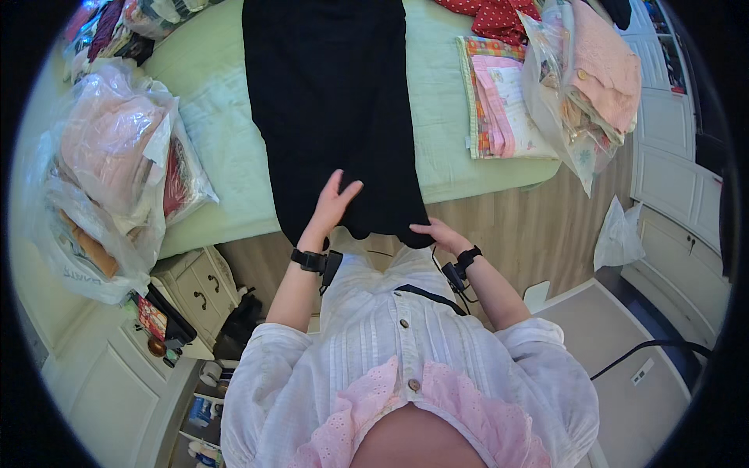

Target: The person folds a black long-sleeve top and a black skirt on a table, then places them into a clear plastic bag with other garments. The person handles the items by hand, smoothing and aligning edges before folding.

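A long black cloth garment (336,111) lies lengthwise over the pale green bed sheet (216,152), its near end hanging past the bed's edge towards my lap. My left hand (335,205) is above the near left part of the garment, fingers apart, holding nothing that I can see. At the garment's near right corner, my right hand (442,234) pinches the hem between thumb and fingers. Both wrists wear black bands with small devices.
Clear plastic bags of folded clothes (111,152) lie on the bed's left. At right are folded pink and checked cloths (503,111), a bag with a pink knit (605,70) and red dotted fabric (506,20). A cream bedside cabinet (196,289) stands below left; a white plastic bag (620,234) lies right.
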`<state>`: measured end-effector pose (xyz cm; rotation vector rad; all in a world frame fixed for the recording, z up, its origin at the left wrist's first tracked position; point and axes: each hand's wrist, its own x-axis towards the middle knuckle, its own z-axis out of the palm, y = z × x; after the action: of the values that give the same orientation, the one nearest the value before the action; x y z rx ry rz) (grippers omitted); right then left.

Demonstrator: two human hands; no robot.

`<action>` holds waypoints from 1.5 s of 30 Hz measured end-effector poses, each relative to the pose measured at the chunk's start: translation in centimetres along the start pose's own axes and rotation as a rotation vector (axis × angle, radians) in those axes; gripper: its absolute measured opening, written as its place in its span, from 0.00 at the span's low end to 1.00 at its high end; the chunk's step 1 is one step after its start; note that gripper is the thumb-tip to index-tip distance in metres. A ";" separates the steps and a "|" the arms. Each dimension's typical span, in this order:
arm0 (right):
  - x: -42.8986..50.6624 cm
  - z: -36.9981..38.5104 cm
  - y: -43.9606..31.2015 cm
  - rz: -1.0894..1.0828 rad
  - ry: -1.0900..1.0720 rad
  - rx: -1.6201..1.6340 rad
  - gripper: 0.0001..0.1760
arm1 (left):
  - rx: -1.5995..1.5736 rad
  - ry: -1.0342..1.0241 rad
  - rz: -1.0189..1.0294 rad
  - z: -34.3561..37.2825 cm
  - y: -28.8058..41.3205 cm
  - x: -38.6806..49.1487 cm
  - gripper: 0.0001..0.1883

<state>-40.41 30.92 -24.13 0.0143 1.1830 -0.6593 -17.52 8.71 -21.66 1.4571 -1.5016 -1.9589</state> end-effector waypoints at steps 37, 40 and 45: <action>9.1 12.7 -18.5 -1.197 0.289 -1.709 0.35 | 0.163 -0.067 -0.348 -0.6 -7.6 -3.5 0.18; 11.1 12.8 -20.8 -0.841 0.122 -1.914 0.31 | 0.182 -0.058 -0.226 0.6 -7.5 -4.2 0.20; 12.6 12.2 -24.2 -0.768 -0.045 -2.063 0.36 | -0.422 0.044 -0.145 5.7 -8.6 -5.8 0.20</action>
<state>-39.04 1.11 -22.20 -2.2163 1.3195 0.2060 -16.66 19.68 -25.96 1.4362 -0.9072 -2.1435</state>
